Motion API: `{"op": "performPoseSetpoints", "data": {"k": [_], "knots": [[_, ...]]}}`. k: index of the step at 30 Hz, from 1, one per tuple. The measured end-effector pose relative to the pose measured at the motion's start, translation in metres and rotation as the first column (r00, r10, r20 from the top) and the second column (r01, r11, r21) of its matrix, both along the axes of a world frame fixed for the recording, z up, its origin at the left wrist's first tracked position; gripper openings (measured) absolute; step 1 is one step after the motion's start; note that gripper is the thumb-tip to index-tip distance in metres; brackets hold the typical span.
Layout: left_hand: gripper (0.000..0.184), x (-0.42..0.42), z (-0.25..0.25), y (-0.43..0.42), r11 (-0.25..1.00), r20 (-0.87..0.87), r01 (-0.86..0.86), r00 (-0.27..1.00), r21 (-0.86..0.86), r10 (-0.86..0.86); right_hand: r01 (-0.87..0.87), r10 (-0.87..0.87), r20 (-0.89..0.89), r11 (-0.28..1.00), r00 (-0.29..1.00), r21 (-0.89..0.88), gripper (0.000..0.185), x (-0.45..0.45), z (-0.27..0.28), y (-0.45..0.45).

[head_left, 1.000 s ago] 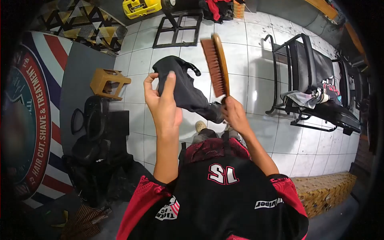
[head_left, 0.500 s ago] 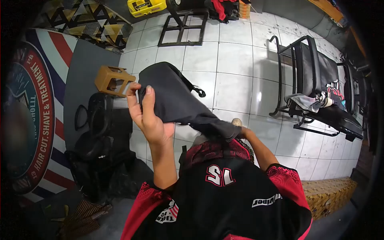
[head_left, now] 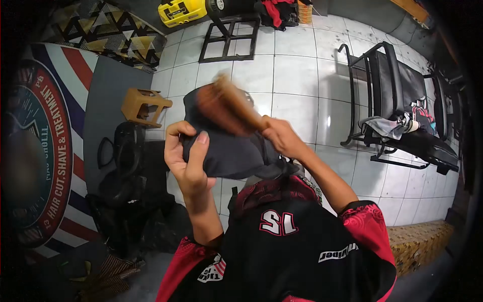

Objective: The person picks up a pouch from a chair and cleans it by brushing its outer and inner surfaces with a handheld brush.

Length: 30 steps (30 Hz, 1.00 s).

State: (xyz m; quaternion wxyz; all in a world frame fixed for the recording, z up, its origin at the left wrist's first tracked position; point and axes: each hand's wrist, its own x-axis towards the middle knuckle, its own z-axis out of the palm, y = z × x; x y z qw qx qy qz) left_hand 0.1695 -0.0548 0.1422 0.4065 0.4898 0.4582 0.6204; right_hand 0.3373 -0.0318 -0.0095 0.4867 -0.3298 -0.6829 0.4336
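My left hand grips the left edge of a dark grey cloth item, its thumb and fingers curled around the fabric. The cloth hangs in front of my body, and I cannot tell exactly what kind of article it is. In my right hand is a brown wooden brush, held by its handle end. Motion smears the brush as it passes over the upper part of the cloth; whether it touches the fabric is unclear.
A tan plastic stool stands to the left, near a black chair. On the right is a black metal-framed chair with towels on it. A black metal frame lies ahead on the white tiled floor.
My right hand has risen from the cloth's lower right end and now shows a brush over it. The cloth has changed shape, bunching closer to my left hand.
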Motion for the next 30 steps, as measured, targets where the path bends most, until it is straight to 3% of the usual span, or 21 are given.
{"op": "performPoseSetpoints", "data": {"k": [1,3,4,5,8,9,11,12,14,15,16,17,18,19,21,22,23,26,27,29,30], "knots": [[0.015,0.001,0.008,-0.006,0.998,0.042,-0.005,0.999,-0.07,0.007,-0.014,0.014,0.019,1.0,1.0,0.027,0.018,-0.004,-0.005,-0.002],[0.017,0.004,0.022,-0.009,0.998,0.071,-0.046,0.996,-0.034,0.049,-0.028,0.026,0.033,0.998,0.999,0.06,0.02,-0.014,-0.034,-0.007],[0.018,-0.002,0.028,-0.013,0.997,0.052,-0.078,0.996,-0.013,0.078,-0.002,0.015,0.135,0.996,0.991,-0.092,0.023,-0.013,-0.066,-0.011],[0.015,-0.037,0.01,-0.013,0.966,0.034,0.207,0.976,0.155,-0.214,0.038,0.021,0.238,0.97,0.971,-0.238,0.025,-0.012,-0.102,-0.015],[0.015,-0.049,0.004,-0.024,0.985,-0.064,0.089,0.995,0.151,-0.081,0.193,-0.005,0.542,0.937,0.84,-0.292,0.039,0.007,-0.235,-0.049],[0.015,-0.055,-0.005,-0.024,0.971,-0.187,0.039,0.982,0.235,0.005,0.311,0.208,0.743,0.812,0.636,-0.494,0.035,0.015,-0.249,-0.063],[0.015,-0.045,0.0,-0.023,0.975,-0.088,0.04,0.996,0.22,-0.021,-0.001,0.313,0.846,0.938,0.432,-0.347,0.04,0.041,-0.341,-0.109],[0.014,-0.037,0.005,-0.019,0.975,0.014,0.044,0.999,0.217,-0.048,-0.001,0.309,0.846,0.939,0.434,-0.343,0.04,0.041,-0.332,-0.114],[0.014,-0.015,0.022,-0.013,0.988,0.091,0.012,0.995,0.155,-0.026,0.093,0.52,0.709,0.772,0.476,-0.629,0.046,0.045,-0.292,-0.123],[0.016,-0.007,0.027,-0.01,0.995,0.174,-0.014,0.985,0.094,-0.003,0.094,0.518,0.711,0.774,0.476,-0.626,0.046,0.044,-0.267,-0.116],[0.016,-0.004,0.028,-0.01,0.996,0.174,-0.013,0.985,0.093,-0.003,0.285,0.279,0.57,0.65,0.773,-0.705,0.048,0.039,-0.24,-0.108],[0.017,-0.003,0.028,-0.011,0.998,0.116,-0.034,0.993,0.049,0.028,0.388,-0.064,0.405,0.452,0.912,-0.803,0.051,0.034,-0.215,-0.101],[0.017,-0.001,0.027,-0.011,0.998,0.055,-0.056,0.997,0.007,0.056,0.426,-0.256,0.344,0.634,0.903,-0.646,0.045,0.029,-0.195,-0.09],[0.017,0.001,0.025,-0.009,1.0,0.036,-0.015,0.999,0.025,0.015,0.287,-0.341,0.075,0.633,0.937,-0.719,0.043,0.024,-0.172,-0.077],[0.017,0.002,0.021,-0.009,0.999,0.032,0.018,0.999,-0.028,-0.017,0.244,-0.398,-0.141,0.767,0.907,-0.594,0.034,0.011,-0.088,-0.055],[0.017,0.003,0.02,-0.009,0.996,0.03,0.046,0.999,-0.078,-0.044,0.249,-0.333,-0.099,0.843,0.938,-0.477,0.026,0.008,-0.075,-0.046],[0.017,0.005,0.019,-0.01,0.995,0.036,0.044,0.999,-0.09,-0.041,0.239,-0.272,-0.11,0.94,0.956,-0.245,0.016,0.004,-0.052,-0.037],[0.018,0.014,0.028,-0.015,0.992,0.18,0.104,0.98,-0.077,-0.089,0.134,-0.135,0.003,0.983,0.991,0.127,0.016,-0.006,-0.012,-0.015],[0.018,0.018,0.035,-0.017,0.992,0.18,0.107,0.979,-0.074,-0.092,0.136,-0.138,0.003,0.982,0.99,0.13,0.016,-0.007,-0.017,-0.011],[0.02,0.025,0.048,-0.025,0.985,0.185,-0.131,0.971,-0.112,0.15,0.191,-0.193,0.121,0.981,0.974,0.028,0.02,-0.016,-0.049,-0.007],[0.02,0.017,0.046,-0.027,0.985,0.188,-0.135,0.97,-0.107,0.154,0.186,-0.189,0.122,0.982,0.974,0.034,0.02,-0.018,-0.071,-0.005]]}}
